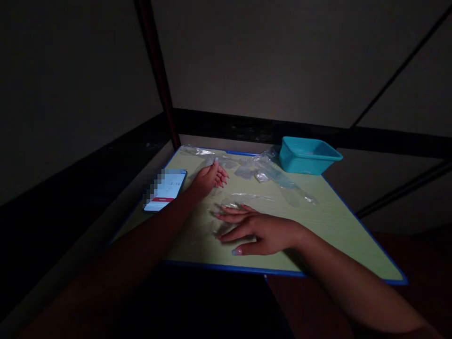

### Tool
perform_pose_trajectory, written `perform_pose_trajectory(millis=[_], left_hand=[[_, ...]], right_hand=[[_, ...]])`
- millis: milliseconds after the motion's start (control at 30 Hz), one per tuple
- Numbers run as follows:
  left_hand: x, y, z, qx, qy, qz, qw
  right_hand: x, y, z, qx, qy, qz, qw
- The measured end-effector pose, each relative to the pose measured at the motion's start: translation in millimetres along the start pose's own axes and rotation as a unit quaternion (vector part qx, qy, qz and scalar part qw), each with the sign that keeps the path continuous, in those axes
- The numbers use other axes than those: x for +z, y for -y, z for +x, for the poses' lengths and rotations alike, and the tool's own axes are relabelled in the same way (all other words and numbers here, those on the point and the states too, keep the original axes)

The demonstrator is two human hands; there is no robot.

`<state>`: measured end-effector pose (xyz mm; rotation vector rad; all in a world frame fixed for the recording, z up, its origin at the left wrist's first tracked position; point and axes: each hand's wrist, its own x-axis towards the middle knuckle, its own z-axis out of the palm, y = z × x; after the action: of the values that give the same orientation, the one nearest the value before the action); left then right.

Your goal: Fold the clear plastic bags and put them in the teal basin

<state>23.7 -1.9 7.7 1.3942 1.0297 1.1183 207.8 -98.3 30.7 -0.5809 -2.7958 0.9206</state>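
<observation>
My right hand (pixel 263 230) lies low over the pale yellow table with its fingers spread. Under and just beyond its fingertips is a thin sheet of clear plastic (pixel 247 196), perhaps a bag; its outline is hard to make out. Farther back on the left, my left hand (pixel 209 179) is turned on its side, thumb up and fingers loosely curled. I see nothing held in it. Behind that hand lies more crumpled clear plastic (pixel 201 151). A small whitish crumpled piece (pixel 262 177) rests to its right, beside a long clear plastic strip (pixel 287 181).
A turquoise plastic basin (pixel 305 162) stands at the table's back right corner. A phone (pixel 167 188) with a lit screen lies along the left edge. The table (pixel 339 240) has a blue rim. Dark walls close in behind and at the left.
</observation>
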Motion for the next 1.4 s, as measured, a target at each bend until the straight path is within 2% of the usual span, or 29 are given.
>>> perform_pose_trajectory(millis=[167, 300, 400, 533, 600, 700, 900, 1000, 1167, 1400], left_hand=[[3.1, 2, 0, -0.004, 0.012, 0.001, 1.0], [3.5, 2, -2, 0.0, 0.028, 0.003, 1.0], [3.1, 3, -3, 0.012, 0.032, 0.007, 0.999], [3.1, 6, -2, 0.025, 0.033, 0.008, 0.999], [3.3, 7, -2, 0.026, 0.037, 0.009, 0.999], [3.3, 7, -2, 0.03, 0.04, 0.011, 0.999], [3.1, 6, -1, 0.022, 0.045, 0.007, 0.999], [4.5, 6, -3, -0.006, 0.082, 0.004, 0.997], [6.4, 5, -8, -0.058, 0.175, 0.013, 0.983], [4.9, 8, -11, -0.061, 0.278, 0.027, 0.958]], right_hand=[[15, -3, 5, 0.017, 0.025, 0.01, 1.0], [21, -3, 10, 0.004, 0.051, 0.014, 0.999], [15, -1, 8, 0.001, 0.036, 0.015, 0.999], [-4, 2, 1, 0.012, 0.003, 0.018, 1.0], [-15, 5, -3, -0.006, 0.028, 0.029, 0.999], [-25, 11, -8, -0.04, 0.108, 0.034, 0.993], [-21, 12, -14, -0.033, 0.171, -0.018, 0.985], [-17, 8, -15, -0.016, 0.192, -0.036, 0.981], [-14, 4, -16, 0.001, 0.191, -0.03, 0.981], [-17, 3, -14, -0.015, 0.173, 0.011, 0.985]])
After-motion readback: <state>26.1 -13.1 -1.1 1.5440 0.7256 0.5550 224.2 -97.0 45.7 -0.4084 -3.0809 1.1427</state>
